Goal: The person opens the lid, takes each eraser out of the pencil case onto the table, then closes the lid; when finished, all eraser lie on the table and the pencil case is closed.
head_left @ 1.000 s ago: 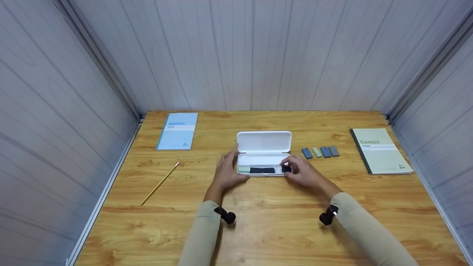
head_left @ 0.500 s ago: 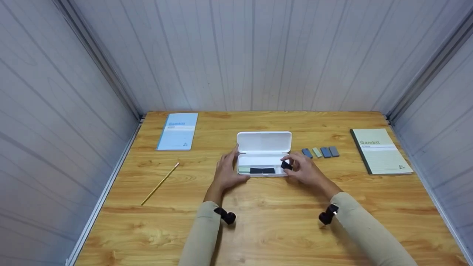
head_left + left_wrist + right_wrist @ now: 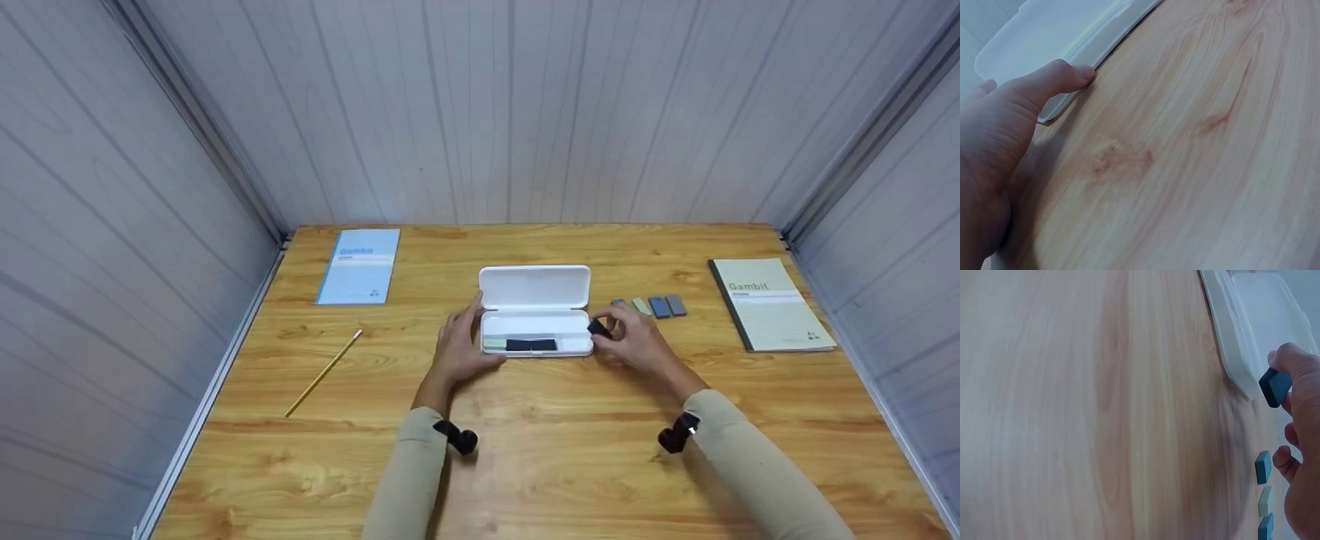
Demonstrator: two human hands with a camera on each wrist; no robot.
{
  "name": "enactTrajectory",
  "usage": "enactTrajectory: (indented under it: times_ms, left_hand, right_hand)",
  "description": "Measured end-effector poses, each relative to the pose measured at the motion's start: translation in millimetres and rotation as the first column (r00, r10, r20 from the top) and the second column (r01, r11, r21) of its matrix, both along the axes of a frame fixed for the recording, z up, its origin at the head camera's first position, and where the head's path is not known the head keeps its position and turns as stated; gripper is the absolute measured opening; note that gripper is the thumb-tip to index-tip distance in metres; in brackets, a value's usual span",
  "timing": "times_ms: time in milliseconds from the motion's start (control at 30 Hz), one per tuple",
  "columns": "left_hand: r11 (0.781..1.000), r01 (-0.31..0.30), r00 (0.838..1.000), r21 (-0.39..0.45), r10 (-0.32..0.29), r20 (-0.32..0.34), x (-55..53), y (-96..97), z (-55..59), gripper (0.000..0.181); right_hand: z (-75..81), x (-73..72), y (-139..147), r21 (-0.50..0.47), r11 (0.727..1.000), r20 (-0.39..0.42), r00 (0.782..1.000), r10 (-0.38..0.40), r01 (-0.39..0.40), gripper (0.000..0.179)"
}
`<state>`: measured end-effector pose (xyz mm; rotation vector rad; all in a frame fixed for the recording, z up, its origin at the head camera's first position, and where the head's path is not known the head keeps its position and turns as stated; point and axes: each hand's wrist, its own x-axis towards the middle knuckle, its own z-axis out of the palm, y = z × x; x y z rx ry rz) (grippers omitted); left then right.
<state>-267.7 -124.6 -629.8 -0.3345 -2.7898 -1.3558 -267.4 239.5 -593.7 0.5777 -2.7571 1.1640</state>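
A white pencil case (image 3: 534, 323) lies open on the table, its lid tipped back. Inside its front section sit a pale green eraser (image 3: 494, 343) and a row of black pieces (image 3: 531, 345). My left hand (image 3: 456, 351) holds the case's left end, thumb along the front edge. Between thumb and fingertips, my right hand (image 3: 637, 341) pinches a black eraser (image 3: 1276, 387), raised just past the case's right end. Beyond that hand lie a partly hidden blue eraser (image 3: 618, 301), a pale green eraser (image 3: 641, 306), another blue one (image 3: 659, 307) and a grey one (image 3: 676, 304).
A blue notebook (image 3: 358, 266) lies at the back left, with a yellow pencil (image 3: 324, 373) in front of it. At the right is a cream notebook (image 3: 772, 304) with a dark spine. Panel walls (image 3: 480, 112) enclose the table's back and sides.
My right hand has lifted the black eraser out of the case's right front section and carried it rightward past the case's end. The left hand has stayed in place.
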Motion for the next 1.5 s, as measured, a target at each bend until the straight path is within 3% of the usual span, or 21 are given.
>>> enactTrajectory:
  times_ms: [433, 667, 900, 1200, 1500]
  left_hand:
    - [1.000, 0.000, 1.000, -0.027, -0.001, -0.015, -0.3, 1.7, 1.0, 0.132]
    - [1.000, 0.001, 1.000, 0.004, -0.001, 0.003, -0.7, 1.8, 1.4, 0.131]
    - [1.000, -0.001, 1.000, 0.003, 0.001, -0.008, -0.4, 0.7, 1.1, 0.131]
    - [1.000, -0.005, 1.000, -0.017, 0.005, 0.003, 0.4, 0.3, 2.4, 0.130]
    - [1.000, 0.001, 1.000, -0.010, -0.001, -0.001, 1.3, 0.4, 2.0, 0.131]
  right_hand:
    - [-3.4, 5.4, 38.0, 0.013, 0.992, 0.043, 0.991, -0.123, 0.123, 0.033]
    - [-4.9, 9.5, 63.1, 0.004, 0.984, 0.028, 0.984, -0.176, 0.176, 0.033]
    - [-2.9, 11.2, 86.7, 0.034, 0.968, 0.085, 0.964, -0.252, 0.250, 0.036]
    - [-5.5, 9.6, 110.6, 0.062, 0.939, 0.057, 0.938, -0.343, 0.339, 0.037]
    - [-8.7, 10.6, 119.4, 0.076, 0.916, 0.085, 0.912, -0.400, 0.395, 0.041]
